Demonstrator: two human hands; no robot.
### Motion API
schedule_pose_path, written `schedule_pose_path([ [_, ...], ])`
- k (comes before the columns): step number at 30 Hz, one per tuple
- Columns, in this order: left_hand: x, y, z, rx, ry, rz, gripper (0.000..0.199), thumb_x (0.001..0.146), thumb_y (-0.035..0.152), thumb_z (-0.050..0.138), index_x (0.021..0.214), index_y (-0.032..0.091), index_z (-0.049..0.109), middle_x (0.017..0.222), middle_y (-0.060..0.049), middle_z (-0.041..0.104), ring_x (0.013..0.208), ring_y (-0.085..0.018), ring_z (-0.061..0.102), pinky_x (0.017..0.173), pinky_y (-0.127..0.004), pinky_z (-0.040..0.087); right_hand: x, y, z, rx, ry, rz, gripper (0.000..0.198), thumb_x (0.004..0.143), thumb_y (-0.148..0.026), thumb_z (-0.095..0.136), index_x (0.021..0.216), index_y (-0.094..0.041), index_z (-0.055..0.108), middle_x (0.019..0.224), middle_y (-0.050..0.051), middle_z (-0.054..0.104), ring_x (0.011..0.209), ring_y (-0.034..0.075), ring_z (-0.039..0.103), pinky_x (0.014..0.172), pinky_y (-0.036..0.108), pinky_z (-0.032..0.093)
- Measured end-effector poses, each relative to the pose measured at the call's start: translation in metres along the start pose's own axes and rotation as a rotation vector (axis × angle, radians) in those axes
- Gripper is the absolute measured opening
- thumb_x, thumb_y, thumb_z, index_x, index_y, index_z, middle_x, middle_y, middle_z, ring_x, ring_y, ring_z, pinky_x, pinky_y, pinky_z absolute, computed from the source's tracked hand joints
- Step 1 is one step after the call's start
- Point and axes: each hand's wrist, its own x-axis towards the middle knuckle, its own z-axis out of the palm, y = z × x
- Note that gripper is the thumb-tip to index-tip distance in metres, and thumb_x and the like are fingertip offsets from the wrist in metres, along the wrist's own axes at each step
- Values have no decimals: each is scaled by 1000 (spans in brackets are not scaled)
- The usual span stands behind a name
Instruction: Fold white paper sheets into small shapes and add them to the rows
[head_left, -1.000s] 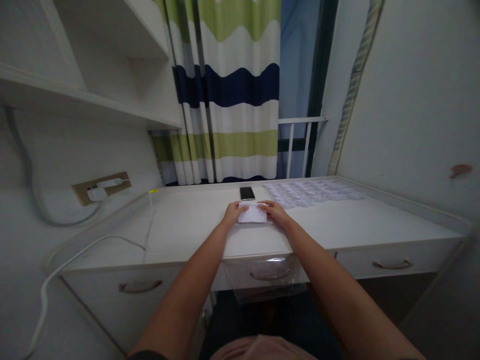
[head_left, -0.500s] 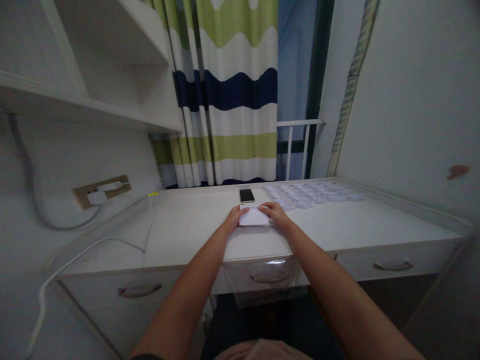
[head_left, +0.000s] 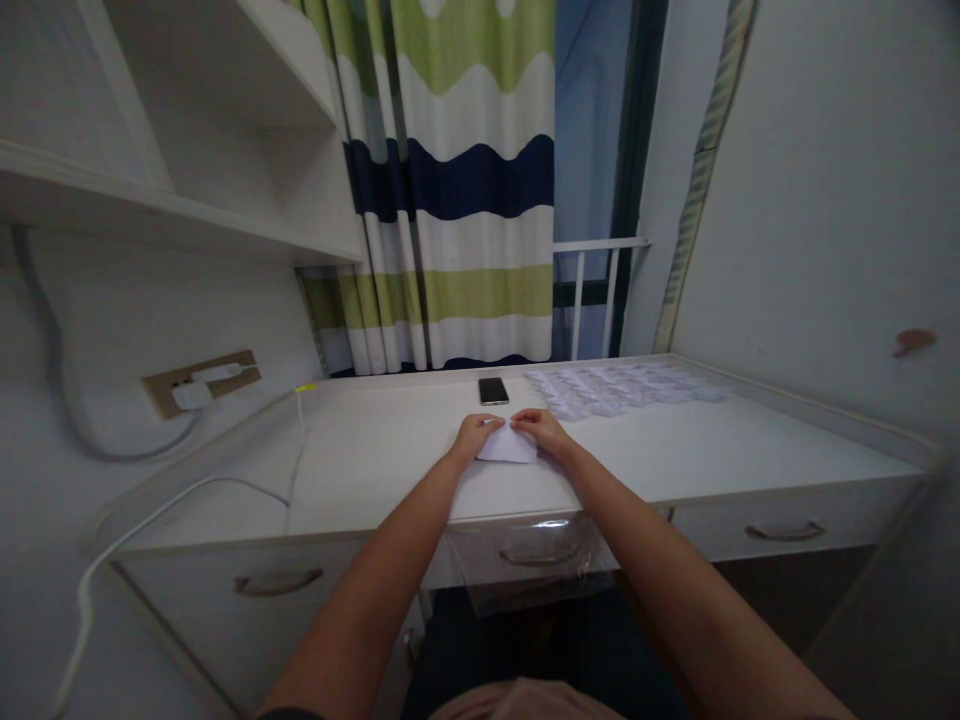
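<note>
A small sheet of white paper (head_left: 508,447) lies between my hands over the middle of the desk. My left hand (head_left: 475,436) is closed on its left upper part, with the thumb pointing inward. My right hand (head_left: 541,430) pinches the upper right part, fingers close to the left thumb. Between the fingertips the paper's top edge looks drawn together; the exact folds are too small to make out. Just beyond the hands lies a dark phone (head_left: 493,391), flat on the desk.
Rows of small white folded pieces (head_left: 622,388) cover the desk's back right. A white cable (head_left: 202,484) crosses the left end of the white desk (head_left: 360,470). Clear plastic (head_left: 525,565) hangs over the middle drawer. Shelves (head_left: 247,190) overhang the left side.
Both hands have brought their fingertips closer together along the paper's top edge. The paper's upper corners have turned inward, and it sits slightly nearer to me.
</note>
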Motion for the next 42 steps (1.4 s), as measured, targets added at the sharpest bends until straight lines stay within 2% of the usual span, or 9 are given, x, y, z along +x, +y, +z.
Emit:
schedule_pose_path([
  [7, 1, -2, 0, -34, -32, -23, 19, 61, 30, 66, 66, 12, 70, 63, -5, 67, 59, -15, 55, 56, -25, 39, 0, -1, 1, 54, 1, 5, 17, 50, -29, 67, 58, -15, 62, 54, -2, 58, 51, 10, 48, 49, 23, 34],
  [12, -1, 1, 2, 46, -25, 63, 13, 62, 26, 65, 63, 14, 69, 62, -4, 66, 64, -17, 56, 59, -24, 38, 1, 1, 2, 9, -23, -65, 20, 50, -31, 69, 56, -15, 59, 51, -2, 56, 50, 10, 47, 48, 22, 33],
  [15, -2, 4, 3, 51, -52, 49, 12, 63, 26, 64, 61, 14, 68, 58, -3, 64, 62, -17, 55, 56, -24, 37, 1, 2, 2, 12, -8, -64, 24, 48, -34, 70, 55, -16, 56, 50, -2, 55, 48, 9, 46, 46, 22, 31],
  [20, -2, 0, 3, -81, -108, -60, 28, 64, 39, 63, 55, 13, 60, 47, 0, 55, 46, -12, 47, 46, -23, 31, 0, 1, 3, 63, -4, -26, 26, 47, -35, 70, 54, -16, 54, 50, -2, 54, 48, 9, 45, 45, 22, 30],
  [24, 1, -5, 2, -173, -113, -106, 37, 60, 47, 65, 53, 13, 53, 45, 1, 51, 41, -9, 44, 43, -22, 28, -2, -1, 3, 78, 1, 10, 26, 48, -35, 71, 57, -16, 56, 52, -2, 55, 49, 10, 46, 46, 22, 31],
  [27, 2, -5, 1, -234, -80, -110, 37, 57, 48, 67, 54, 13, 52, 46, 2, 51, 41, -9, 44, 43, -22, 28, -1, 0, 0, 73, 47, 27, 26, 50, -38, 69, 58, -15, 58, 51, -2, 53, 47, 9, 44, 44, 22, 29],
  [31, 2, -3, 2, -326, -99, -136, 38, 56, 47, 68, 57, 12, 53, 48, 1, 52, 43, -9, 45, 45, -22, 30, 1, 3, -3, 34, 102, 15, 27, 53, -40, 68, 58, -15, 59, 46, -4, 48, 43, 7, 38, 41, 22, 23],
  [36, 4, -4, 1, -366, -101, -141, 38, 55, 47, 68, 58, 12, 54, 49, 1, 52, 44, -9, 45, 46, -22, 31, 4, 8, -6, 102, 89, 86, 30, 52, -41, 69, 60, -14, 60, 47, -3, 50, 43, 8, 39, 42, 23, 26],
  [42, 6, -5, 1, -366, -67, -140, 37, 57, 46, 67, 59, 11, 55, 50, 0, 54, 45, -9, 46, 46, -22, 32, 7, 11, -9, 77, 119, 8, 32, 51, -44, 69, 53, -15, 55, 43, -4, 44, 42, 6, 34, 41, 22, 22],
])
